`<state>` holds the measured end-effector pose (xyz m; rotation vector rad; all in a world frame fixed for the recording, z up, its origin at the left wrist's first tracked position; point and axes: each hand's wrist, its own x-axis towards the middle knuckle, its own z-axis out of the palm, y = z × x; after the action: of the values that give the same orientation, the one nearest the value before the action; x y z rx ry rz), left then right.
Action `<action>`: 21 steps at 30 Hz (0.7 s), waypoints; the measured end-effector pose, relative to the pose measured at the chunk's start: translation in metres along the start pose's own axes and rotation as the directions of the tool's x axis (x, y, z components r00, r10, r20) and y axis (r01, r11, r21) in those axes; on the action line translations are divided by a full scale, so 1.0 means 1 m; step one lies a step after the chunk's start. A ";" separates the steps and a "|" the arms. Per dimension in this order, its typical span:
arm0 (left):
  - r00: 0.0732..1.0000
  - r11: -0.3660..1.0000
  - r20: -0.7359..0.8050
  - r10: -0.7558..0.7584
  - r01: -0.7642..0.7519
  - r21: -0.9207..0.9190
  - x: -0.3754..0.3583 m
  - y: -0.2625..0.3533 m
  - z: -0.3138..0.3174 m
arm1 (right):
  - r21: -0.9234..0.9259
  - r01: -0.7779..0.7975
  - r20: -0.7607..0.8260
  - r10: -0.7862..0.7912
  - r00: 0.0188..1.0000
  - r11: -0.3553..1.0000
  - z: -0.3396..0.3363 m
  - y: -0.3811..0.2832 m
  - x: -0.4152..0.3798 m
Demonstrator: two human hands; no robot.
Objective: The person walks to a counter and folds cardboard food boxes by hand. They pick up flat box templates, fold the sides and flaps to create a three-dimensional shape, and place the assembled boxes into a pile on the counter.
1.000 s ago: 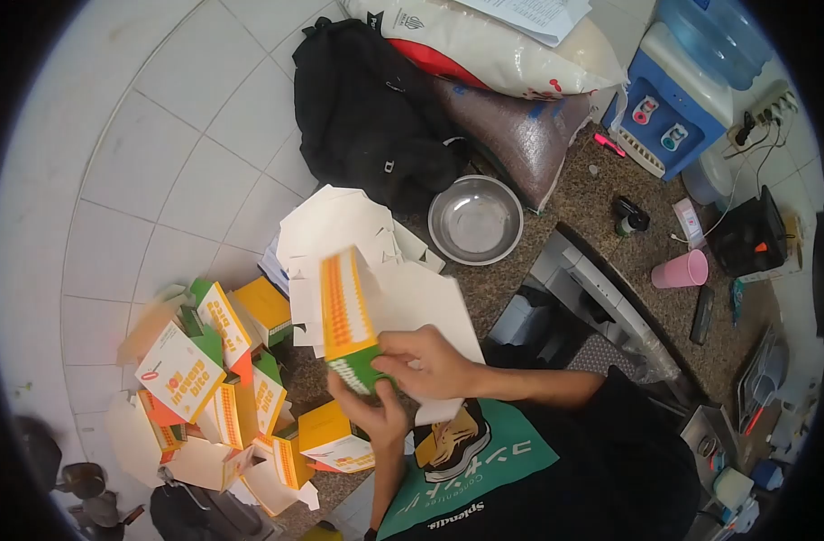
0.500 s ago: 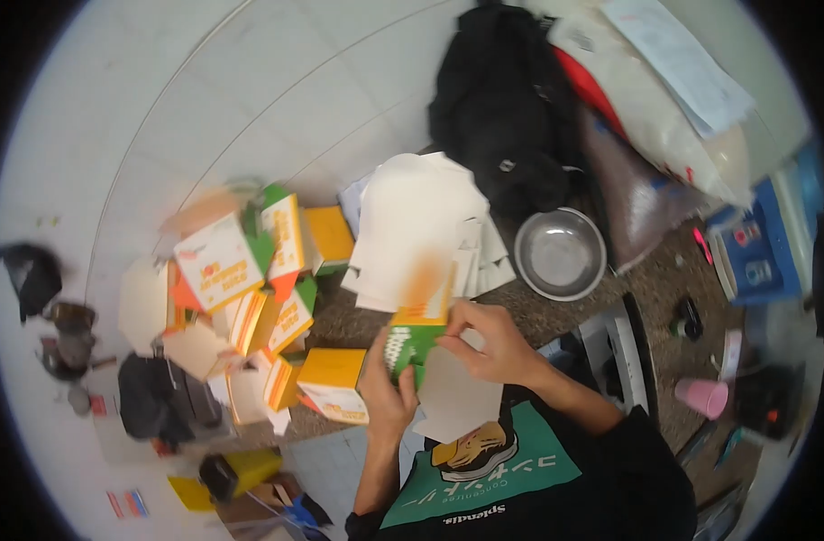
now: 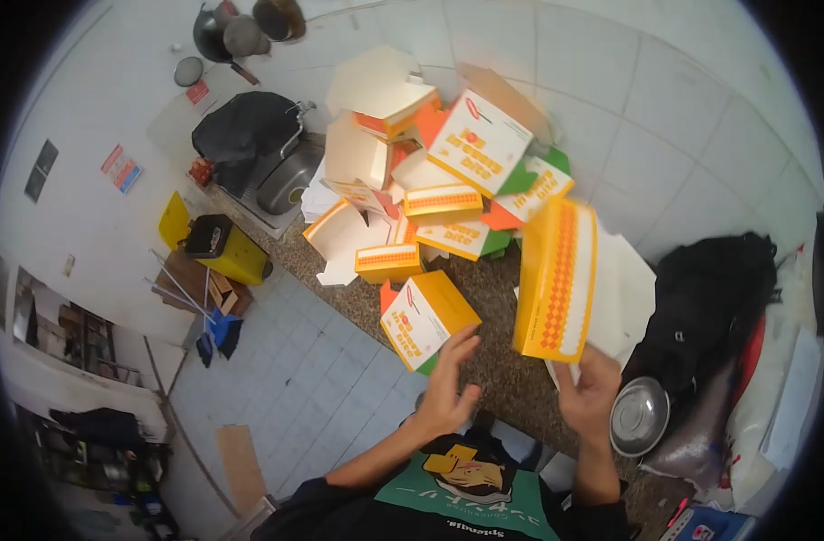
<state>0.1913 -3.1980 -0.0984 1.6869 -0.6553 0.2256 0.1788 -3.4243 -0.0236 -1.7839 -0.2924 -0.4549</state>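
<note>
My right hand (image 3: 594, 392) grips the lower end of a yellow cardboard food box (image 3: 556, 284), held up with its red-checked side toward me. White card (image 3: 627, 293) shows just behind this box. My left hand (image 3: 446, 392) is empty, fingers apart, its fingertips at the corner of a closed yellow-and-white box (image 3: 421, 329) on the counter edge. Beyond my hands lies a heap of printed boxes, among them a large white-faced box (image 3: 480, 140), a small yellow box (image 3: 389, 261) and one with its lid raised (image 3: 353, 167).
A metal bowl (image 3: 640, 417) and a black bag (image 3: 709, 307) are on the right of the stone counter (image 3: 511, 383). At the far left end is a sink (image 3: 286, 185). A yellow bin (image 3: 227, 252) stands on the tiled floor (image 3: 286, 343) below it.
My view has swung left toward the heap and sink. Both hands were on the box; my left hand has let go and opened, while my right hand holds the box up.
</note>
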 end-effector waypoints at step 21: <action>0.746 0.729 -0.091 -0.660 0.665 0.164 -0.190 -0.107 -0.198 | -0.580 0.544 0.222 -0.525 0.822 0.606 0.193 0.029 0.379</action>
<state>0.1333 -2.9440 -0.2356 1.9899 0.0322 -0.2169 0.5578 -3.2602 0.0812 -2.3474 -0.7909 -1.0602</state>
